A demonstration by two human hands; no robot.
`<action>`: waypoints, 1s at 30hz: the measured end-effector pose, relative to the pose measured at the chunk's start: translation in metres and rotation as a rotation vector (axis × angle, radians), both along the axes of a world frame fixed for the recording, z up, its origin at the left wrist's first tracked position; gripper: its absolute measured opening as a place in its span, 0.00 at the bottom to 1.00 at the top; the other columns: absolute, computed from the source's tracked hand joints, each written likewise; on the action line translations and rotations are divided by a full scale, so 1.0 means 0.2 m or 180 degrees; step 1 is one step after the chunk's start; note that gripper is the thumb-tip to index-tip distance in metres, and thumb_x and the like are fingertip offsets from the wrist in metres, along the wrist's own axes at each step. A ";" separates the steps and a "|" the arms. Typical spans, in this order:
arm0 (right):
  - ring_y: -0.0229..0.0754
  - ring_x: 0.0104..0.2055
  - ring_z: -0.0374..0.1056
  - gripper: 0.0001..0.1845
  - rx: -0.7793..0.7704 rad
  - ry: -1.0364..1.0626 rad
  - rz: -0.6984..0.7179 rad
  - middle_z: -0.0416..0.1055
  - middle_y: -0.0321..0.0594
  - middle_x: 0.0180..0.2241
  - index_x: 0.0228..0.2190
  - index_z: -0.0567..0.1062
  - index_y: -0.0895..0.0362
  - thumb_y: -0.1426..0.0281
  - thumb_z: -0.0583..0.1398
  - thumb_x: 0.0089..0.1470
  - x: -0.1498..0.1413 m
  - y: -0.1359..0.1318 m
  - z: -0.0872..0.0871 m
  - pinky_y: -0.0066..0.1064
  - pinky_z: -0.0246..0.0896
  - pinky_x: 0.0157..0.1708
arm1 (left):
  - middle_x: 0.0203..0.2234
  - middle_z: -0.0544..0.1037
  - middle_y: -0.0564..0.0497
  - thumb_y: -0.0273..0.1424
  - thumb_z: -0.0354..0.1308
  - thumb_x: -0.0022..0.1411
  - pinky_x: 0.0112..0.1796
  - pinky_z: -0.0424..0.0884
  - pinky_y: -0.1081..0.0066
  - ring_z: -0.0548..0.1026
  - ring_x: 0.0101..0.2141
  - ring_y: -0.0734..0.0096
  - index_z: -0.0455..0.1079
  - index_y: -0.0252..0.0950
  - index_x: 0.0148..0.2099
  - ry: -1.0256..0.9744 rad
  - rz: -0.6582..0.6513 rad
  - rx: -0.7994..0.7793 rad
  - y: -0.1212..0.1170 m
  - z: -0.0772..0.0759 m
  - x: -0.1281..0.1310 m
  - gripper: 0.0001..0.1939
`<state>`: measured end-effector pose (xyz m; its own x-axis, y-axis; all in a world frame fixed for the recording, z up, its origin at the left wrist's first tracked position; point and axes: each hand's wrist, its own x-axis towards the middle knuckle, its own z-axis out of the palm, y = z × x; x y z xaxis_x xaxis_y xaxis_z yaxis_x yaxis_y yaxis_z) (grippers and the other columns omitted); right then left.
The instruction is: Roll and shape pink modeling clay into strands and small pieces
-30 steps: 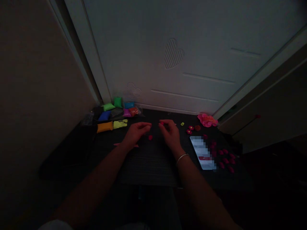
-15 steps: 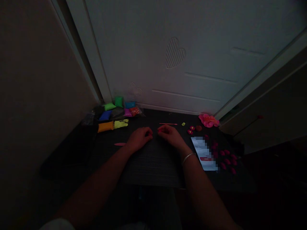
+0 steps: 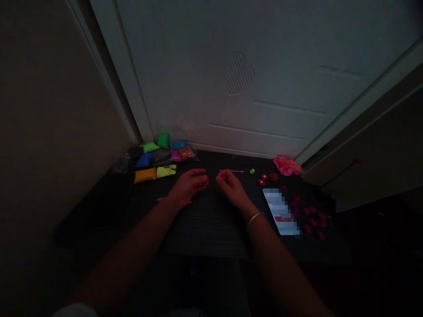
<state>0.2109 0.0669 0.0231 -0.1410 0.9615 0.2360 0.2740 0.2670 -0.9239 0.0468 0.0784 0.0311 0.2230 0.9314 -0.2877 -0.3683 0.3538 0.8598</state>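
Observation:
My left hand (image 3: 187,188) is closed in a pinch, with a small red lump of modelling clay (image 3: 206,180) at its fingertips. Just right of it, my right hand (image 3: 233,189) has its fingers curled round another bit of red clay (image 3: 224,177), mostly covered. A narrow gap separates the two hands above the dark table (image 3: 211,237). Under my left wrist lies a flat pink tool (image 3: 160,199), largely hidden. A thin pink stick (image 3: 236,171) rests behind my right hand.
Coloured clay packets (image 3: 144,175) lie at the back left. A yellow-green piece (image 3: 252,171), small red flowers (image 3: 263,177) and a large pink flower (image 3: 287,166) are at the back right. A lit phone (image 3: 279,211) sits beside several dark pink pieces (image 3: 310,221).
The red lump that lay on the table between my hands is now in my left fingers. My right hand has come down and nearer, its fingers more curled round its bit of clay.

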 end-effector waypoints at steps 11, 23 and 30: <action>0.36 0.31 0.59 0.21 0.0963 -0.1034 0.0396 0.61 0.34 0.29 0.51 0.64 0.49 0.66 0.53 0.55 0.01 -0.02 0.02 0.29 0.58 0.32 | 0.25 0.74 0.53 0.21 0.62 0.45 0.35 0.69 0.72 0.73 0.27 0.76 0.65 0.33 0.41 -0.0245 -0.0161 -0.0003 -0.01 0.01 0.01 0.18; 0.35 0.28 0.58 0.11 0.1281 -0.1040 0.0269 0.60 0.34 0.25 0.38 0.74 0.51 0.66 0.58 0.51 0.01 -0.01 -0.01 0.27 0.57 0.28 | 0.30 0.75 0.52 0.21 0.63 0.45 0.38 0.68 0.71 0.73 0.31 0.76 0.67 0.34 0.41 -0.0321 -0.0544 0.0110 -0.02 -0.01 0.00 0.18; 0.35 0.27 0.58 0.13 0.1379 -0.0696 0.0052 0.58 0.33 0.25 0.40 0.74 0.50 0.66 0.59 0.51 0.01 -0.01 0.00 0.28 0.58 0.28 | 0.33 0.75 0.51 0.24 0.62 0.48 0.38 0.70 0.68 0.74 0.33 0.74 0.68 0.35 0.42 -0.0629 -0.0662 0.0048 -0.03 0.01 0.01 0.16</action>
<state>0.2126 0.0654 0.0222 -0.2461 0.7785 0.5774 0.4420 0.6203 -0.6480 0.0484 0.0718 0.0331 0.4602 0.8636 -0.2060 -0.4502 0.4270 0.7842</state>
